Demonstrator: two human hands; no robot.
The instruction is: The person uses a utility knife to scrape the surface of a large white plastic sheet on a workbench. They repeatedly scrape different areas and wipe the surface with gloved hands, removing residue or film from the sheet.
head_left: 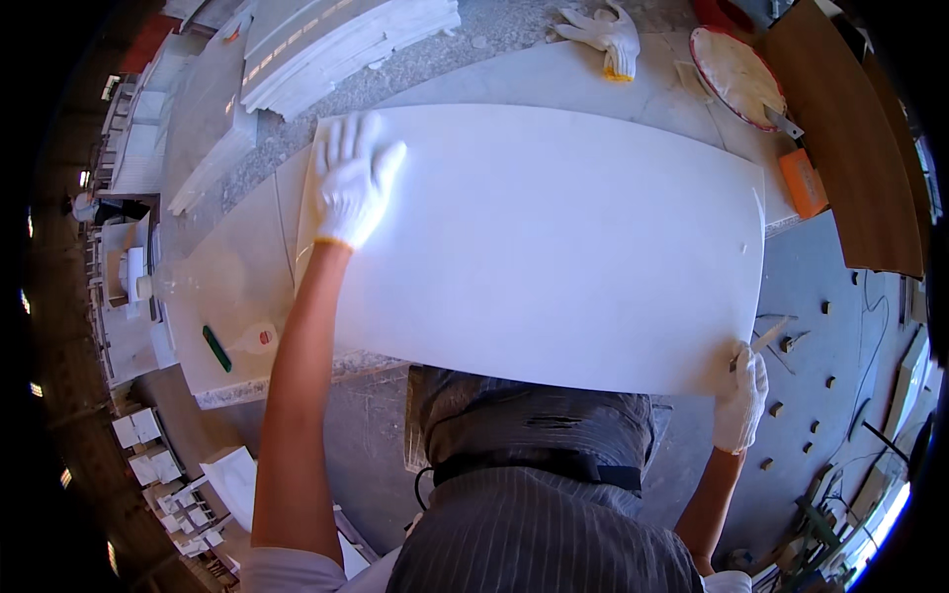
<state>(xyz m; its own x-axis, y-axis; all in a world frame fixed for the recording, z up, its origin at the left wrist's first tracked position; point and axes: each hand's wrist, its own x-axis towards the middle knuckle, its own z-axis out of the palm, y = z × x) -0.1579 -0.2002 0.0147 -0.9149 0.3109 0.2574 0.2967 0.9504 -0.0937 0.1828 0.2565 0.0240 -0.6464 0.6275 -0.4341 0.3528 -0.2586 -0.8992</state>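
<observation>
Stone-yard bench point(247, 287), pale and dusty. Left hand point(354, 183): gloved fingers point(346, 138) spread flat, released, pressing the white slab's point(554, 247) far left corner. Right hand point(741, 390): fingers clenched around the near right corner. Slab lies across the bench, its right end overhanging the floor. Risk: an unsupported end could tip or slip. Nearby: spare glove point(605, 32), green marker point(216, 348), round dish point(736, 77).

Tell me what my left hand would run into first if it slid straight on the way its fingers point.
The left hand lies flat on the white slab, fingers pointing to its far left corner. Sliding on, it would leave the slab's edge, then probably meet the stacked white strips beyond the speckled surface, though depth is unclear.
</observation>
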